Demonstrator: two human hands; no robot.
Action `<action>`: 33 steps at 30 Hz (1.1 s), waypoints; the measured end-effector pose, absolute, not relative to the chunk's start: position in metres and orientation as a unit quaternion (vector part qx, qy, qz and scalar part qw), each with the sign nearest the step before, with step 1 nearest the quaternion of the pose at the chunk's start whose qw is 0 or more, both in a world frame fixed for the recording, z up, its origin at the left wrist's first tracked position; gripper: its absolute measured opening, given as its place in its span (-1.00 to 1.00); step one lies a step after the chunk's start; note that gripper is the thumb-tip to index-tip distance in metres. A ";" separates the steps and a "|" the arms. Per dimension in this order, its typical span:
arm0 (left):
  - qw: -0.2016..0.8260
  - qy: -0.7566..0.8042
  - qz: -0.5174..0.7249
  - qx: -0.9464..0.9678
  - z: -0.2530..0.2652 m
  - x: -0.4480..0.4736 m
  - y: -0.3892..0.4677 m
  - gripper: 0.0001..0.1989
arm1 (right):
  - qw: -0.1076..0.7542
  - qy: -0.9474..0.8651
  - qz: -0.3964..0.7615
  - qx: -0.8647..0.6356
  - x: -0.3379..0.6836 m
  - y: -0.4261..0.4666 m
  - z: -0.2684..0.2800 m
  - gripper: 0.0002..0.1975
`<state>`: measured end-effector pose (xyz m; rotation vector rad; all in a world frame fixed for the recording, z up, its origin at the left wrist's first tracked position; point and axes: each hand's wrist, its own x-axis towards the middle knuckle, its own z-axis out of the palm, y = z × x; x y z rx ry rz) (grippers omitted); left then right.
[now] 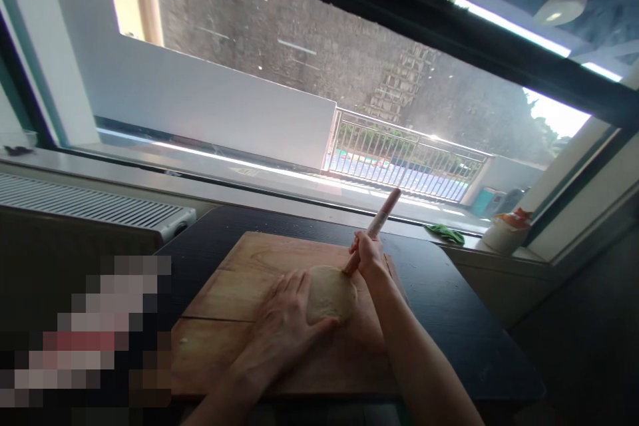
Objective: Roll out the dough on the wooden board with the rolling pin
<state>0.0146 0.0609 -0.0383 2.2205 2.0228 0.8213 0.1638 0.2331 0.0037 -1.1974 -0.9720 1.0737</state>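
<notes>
A flat, round piece of dough (331, 296) lies on a wooden cutting board (214, 293). Fingers and thumb apart, my left hand (287, 303) rests along the dough's left and near edges. My right hand (367, 253) is wrapped around a wooden rolling pin (384, 212). The pin slants away to the upper right, and its near end meets the dough's upper right edge. Part of the pin is hidden by my right hand, and my forearm covers some of the board's right side.
The board stands on a dark table (464, 313) below a large window. A radiator (94, 206) is at the left. On the sill to the right are a green cloth (444, 233) and a white container (506, 233). A pixelated patch covers the lower left.
</notes>
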 end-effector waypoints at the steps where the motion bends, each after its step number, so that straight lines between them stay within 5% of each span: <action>1: 0.014 0.652 0.259 0.712 -0.038 0.015 0.061 -0.04 | 0.592 -0.418 0.459 -0.515 0.165 0.232 0.004 -0.83; 33: -0.027 0.630 0.262 0.730 -0.047 0.009 0.073 -0.09 | 0.729 -0.343 0.385 -0.450 0.181 0.168 0.005 -0.62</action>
